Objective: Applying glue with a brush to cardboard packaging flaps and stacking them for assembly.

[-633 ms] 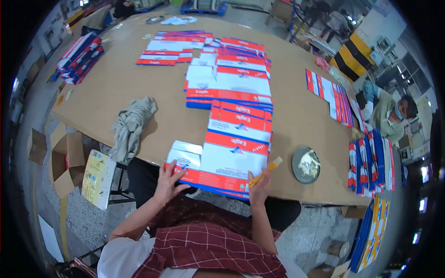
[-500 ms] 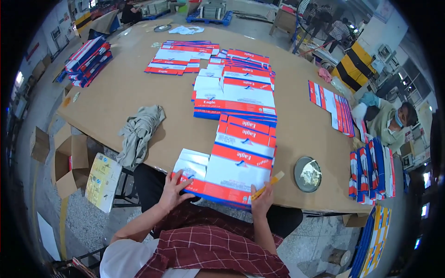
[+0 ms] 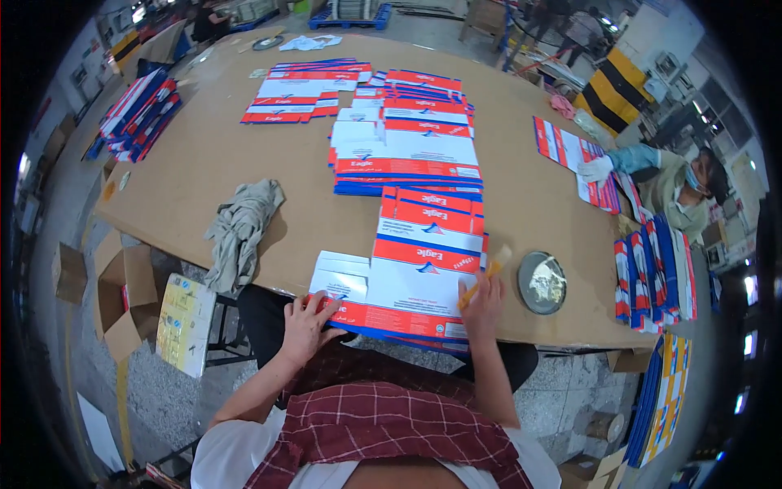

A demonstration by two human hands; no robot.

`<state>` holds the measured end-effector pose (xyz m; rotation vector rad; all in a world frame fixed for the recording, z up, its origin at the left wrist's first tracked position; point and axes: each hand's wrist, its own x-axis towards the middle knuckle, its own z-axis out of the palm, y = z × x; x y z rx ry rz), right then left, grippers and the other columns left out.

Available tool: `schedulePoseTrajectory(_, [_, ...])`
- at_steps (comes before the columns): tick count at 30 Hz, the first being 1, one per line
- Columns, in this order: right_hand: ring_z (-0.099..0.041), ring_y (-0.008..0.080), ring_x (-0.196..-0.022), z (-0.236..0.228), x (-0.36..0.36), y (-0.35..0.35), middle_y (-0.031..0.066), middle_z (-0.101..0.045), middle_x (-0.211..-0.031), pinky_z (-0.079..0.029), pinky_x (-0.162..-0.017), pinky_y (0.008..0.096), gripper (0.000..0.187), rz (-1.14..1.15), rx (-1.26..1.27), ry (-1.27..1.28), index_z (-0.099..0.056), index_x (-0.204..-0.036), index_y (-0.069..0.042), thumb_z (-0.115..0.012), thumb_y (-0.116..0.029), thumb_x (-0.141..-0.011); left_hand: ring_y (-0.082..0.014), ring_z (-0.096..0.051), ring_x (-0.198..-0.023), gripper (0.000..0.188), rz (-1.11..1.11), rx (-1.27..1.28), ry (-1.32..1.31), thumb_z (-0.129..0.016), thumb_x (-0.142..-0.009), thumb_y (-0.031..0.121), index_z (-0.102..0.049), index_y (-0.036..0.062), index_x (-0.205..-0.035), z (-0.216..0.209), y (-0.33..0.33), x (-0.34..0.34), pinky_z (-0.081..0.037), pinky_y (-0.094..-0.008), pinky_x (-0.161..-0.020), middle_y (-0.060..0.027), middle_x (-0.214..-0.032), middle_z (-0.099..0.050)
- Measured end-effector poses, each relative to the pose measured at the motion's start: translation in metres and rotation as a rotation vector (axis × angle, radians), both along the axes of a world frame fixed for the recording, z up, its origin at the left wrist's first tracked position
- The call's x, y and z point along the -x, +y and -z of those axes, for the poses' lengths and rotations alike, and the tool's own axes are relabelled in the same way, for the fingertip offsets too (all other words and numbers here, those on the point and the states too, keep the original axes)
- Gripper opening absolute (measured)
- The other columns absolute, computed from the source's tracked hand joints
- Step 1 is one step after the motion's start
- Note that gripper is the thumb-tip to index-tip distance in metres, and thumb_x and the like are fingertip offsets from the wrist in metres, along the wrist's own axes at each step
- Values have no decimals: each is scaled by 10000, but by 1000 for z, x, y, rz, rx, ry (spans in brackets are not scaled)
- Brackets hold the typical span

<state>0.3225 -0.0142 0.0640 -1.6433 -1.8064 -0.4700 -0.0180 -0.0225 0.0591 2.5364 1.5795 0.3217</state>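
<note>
A fanned stack of flat, unfolded cartons (image 3: 415, 285), red, white and blue, lies at the table's near edge in front of me. My left hand (image 3: 308, 326) rests with spread fingers on the stack's near left corner. Between the fingers of my right hand (image 3: 482, 301) is a brush (image 3: 498, 259) with a yellowish handle, its pale head pointing up and away. That hand is at the stack's right edge, left of a round grey dish (image 3: 542, 282) containing a pale, creamy substance.
More flat cartons (image 3: 407, 151) lie beyond the stack, with another pile (image 3: 301, 90) farther left. A grey cloth (image 3: 247, 232) is at left. Folded bundles stand far left (image 3: 138, 114) and right (image 3: 656, 273). At right, a co-worker's gloved hand (image 3: 596, 169) touches cartons.
My right hand and the brush have moved up and right, toward the dish. My left hand stays at the stack's corner. The co-worker's gloved hand has reached left over their cartons.
</note>
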Motion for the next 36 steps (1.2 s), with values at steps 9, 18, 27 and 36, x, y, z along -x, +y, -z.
schedulePoseTrajectory(9, [-524,340,-979,23,-59,176,197,-507,-1087,-427,-818,431,430,-92,-145,-52,-432,-1100,-66,-654,-218,-765,-408,-314,-1185,635,82,-85,-29,-646,-679,501,-483,208,-1217,23,2,-1,-286,-564,-925,-162,-1247,-384])
schedulePoseTrajectory(18, [-521,367,-993,48,-57,149,198,-483,-1182,-458,-760,426,451,-263,156,138,-418,-1082,-69,-673,-239,-752,-426,-341,-1154,624,79,-46,-152,-690,-672,432,-490,181,-1207,23,-5,2,-292,-559,-960,-206,-1204,-402])
schedulePoseTrajectory(27, [-524,383,-946,31,-52,66,224,-464,-1193,-453,-770,416,455,-130,-56,240,-414,-1023,-53,-725,-121,-698,-424,-391,-1099,615,116,-40,-215,-730,-641,375,-516,171,-1180,17,1,2,-321,-518,-971,-202,-1162,-434])
schedulePoseTrajectory(36, [-384,387,-1192,49,-2,-108,149,-490,-1171,-240,-967,573,431,-448,376,107,-431,-963,-165,-734,-253,-669,-422,-384,-1099,613,75,50,-252,-765,-612,275,-534,173,-1172,7,8,2,-341,-484,-958,-202,-1189,-419])
